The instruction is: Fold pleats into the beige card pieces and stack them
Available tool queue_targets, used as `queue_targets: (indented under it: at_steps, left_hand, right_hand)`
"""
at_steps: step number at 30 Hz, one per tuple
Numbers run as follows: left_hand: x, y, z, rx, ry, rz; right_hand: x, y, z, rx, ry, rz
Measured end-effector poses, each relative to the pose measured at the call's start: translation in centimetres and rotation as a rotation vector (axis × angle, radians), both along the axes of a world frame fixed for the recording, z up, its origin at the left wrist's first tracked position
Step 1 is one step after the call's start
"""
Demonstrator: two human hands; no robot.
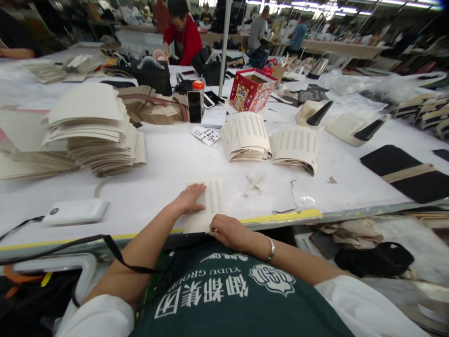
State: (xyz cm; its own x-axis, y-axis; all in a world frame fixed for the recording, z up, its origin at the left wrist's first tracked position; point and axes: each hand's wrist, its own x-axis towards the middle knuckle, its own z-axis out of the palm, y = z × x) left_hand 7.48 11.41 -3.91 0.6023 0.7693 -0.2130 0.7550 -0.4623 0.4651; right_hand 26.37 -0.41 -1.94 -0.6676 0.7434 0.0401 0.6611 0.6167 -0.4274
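Note:
A cream panel (214,199) with long raised ribs lies at the table's front edge, before my body. My left hand (191,199) rests flat on its left side, thumb and fingers apart. At the near right corner of the panel, my right hand (228,230) is closed, its fingertips pinching the edge. The fingers partly cover that corner. Beyond the panel stand two stacks of curved ribbed panels, a left stack (245,136) and a right stack (295,147). Some thin pale strips (255,183) lie crossed on the table to the right.
A tall stack of plain cream pieces (101,135) stands at left, behind a white device (75,211). Farther back are a phone (195,106), a handwritten note (206,135) and a red box (250,91). A black panel (403,171) lies at right. A person in red (189,42) is across the table.

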Motion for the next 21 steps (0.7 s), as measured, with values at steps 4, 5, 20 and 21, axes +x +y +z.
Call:
queue_targets:
  at_steps: [4, 5, 20, 21]
  left_hand:
    - [0.1, 0.8, 0.1, 0.041, -0.079, 0.224]
    - [0.3, 1.1, 0.2, 0.051, -0.077, 0.259]
    - [2.5, 5.3, 0.0, 0.004, -0.010, 0.262]
    - [2.6, 5.5, 0.0, -0.004, -0.009, 0.255]
  right_hand:
    - [6.5, 4.5, 3.3, -0.045, -0.160, -0.542]
    - [7.8, 5.7, 3.9, -0.025, -0.246, -0.637]
    - [-3.3, 16.7, -0.9, -0.699, -0.063, -0.572]
    - [-3.3, 16.9, -1.0, -0.726, -0.068, -0.580]
